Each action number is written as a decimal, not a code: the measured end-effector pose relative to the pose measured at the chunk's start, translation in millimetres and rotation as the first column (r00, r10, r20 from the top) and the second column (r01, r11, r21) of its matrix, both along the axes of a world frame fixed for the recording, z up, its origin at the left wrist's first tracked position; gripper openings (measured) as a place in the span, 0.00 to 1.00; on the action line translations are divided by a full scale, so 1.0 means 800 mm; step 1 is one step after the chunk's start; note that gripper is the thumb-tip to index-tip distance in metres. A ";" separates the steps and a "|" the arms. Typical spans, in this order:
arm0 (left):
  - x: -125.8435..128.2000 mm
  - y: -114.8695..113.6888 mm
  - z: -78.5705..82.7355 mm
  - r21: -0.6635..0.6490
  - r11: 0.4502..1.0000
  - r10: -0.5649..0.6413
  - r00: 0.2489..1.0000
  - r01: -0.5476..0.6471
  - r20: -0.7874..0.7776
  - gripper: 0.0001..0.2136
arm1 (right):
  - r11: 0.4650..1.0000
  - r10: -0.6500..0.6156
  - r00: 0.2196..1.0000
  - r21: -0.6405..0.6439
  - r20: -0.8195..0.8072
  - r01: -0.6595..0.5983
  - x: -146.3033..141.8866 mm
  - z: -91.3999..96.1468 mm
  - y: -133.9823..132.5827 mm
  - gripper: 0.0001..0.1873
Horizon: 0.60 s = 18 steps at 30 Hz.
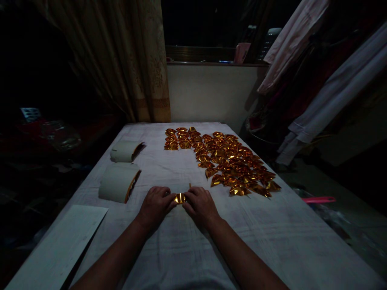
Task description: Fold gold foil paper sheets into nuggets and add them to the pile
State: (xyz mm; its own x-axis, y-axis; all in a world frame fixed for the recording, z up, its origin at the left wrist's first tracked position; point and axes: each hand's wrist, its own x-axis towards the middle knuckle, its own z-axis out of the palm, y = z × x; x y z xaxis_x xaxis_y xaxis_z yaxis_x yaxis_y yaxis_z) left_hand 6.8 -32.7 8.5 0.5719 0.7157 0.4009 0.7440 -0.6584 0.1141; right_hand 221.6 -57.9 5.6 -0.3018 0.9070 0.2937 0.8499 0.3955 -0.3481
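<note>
Pinching a gold foil piece (pixel 179 198) from both ends: left hand (pixel 155 205) closed on it from 9 o'clock, right hand (pixel 201 205) from 3 o'clock, fingertips curled tight, equally near. Lying long axis across, 9 to 3, on or just above the worktop (pixel 272 241); cannot tell which. Up at 1 o'clock, well apart, rows of folded gold pieces (pixel 223 161). Out at 10 o'clock, a curled grey paper stack (pixel 119 183), a second stack (pixel 125 151) beyond. At 8 o'clock, a flat sheet (pixel 57 241).

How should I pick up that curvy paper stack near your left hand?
Probably from above: span the curved paper stack across its hump and pinch both long lower edges. It arches up off the cloth, so squeezing there should keep its sheets together.
</note>
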 end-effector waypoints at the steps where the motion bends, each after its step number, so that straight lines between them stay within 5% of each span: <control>1: 0.000 0.000 -0.001 0.004 1.000 0.005 1.000 -0.005 0.004 0.07 | 1.000 0.002 1.000 0.006 0.002 -0.002 0.000 0.000 0.000 0.12; 12: 0.001 0.002 0.003 -0.041 0.999 -0.024 1.000 0.025 0.013 0.10 | 0.998 0.060 0.996 0.007 0.072 -0.061 0.003 0.004 0.012 0.07; 18: -0.004 0.007 0.012 -0.201 0.979 -0.008 0.996 0.026 0.088 0.12 | 0.999 0.043 0.994 0.012 0.099 -0.045 0.003 0.001 0.028 0.10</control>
State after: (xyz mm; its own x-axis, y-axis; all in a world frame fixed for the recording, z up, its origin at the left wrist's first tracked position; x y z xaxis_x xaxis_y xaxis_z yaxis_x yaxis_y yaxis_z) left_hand 3.3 -27.2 17.9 0.5543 0.7773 0.2975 0.7146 -0.6277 0.3088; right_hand 223.8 -35.1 6.2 -0.3693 0.8883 0.2729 0.8617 0.4373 -0.2575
